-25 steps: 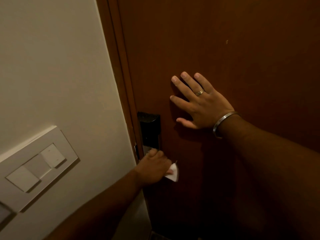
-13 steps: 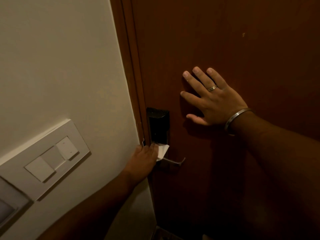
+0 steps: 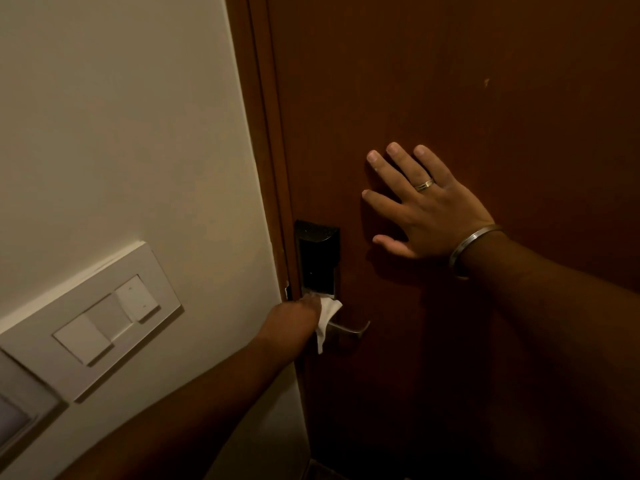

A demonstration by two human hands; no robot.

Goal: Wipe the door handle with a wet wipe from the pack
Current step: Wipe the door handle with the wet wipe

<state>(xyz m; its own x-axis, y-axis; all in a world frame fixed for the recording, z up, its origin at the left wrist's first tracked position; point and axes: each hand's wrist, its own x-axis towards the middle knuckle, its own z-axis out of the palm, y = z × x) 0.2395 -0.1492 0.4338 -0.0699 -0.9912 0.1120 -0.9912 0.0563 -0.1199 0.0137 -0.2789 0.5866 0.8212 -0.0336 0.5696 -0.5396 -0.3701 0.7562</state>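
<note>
Now a wet wipe [image 3: 327, 315] meets the door handle [image 3: 348, 329].

Down low, the left hand [image 3: 294, 315] has its fingers closed around the white wipe, pressing it on the inner end of the metal handle, just under the black lock plate [image 3: 317, 258]. Higher up, the right hand [image 3: 424, 206] lies flat on the brown door [image 3: 450, 81], fingers spread. Light switches [image 3: 114, 317] sit on the wall at left.

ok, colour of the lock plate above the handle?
Black, glossy: the lock plate sits just above the white wipe in the left hand. Head view, the only one.
</note>
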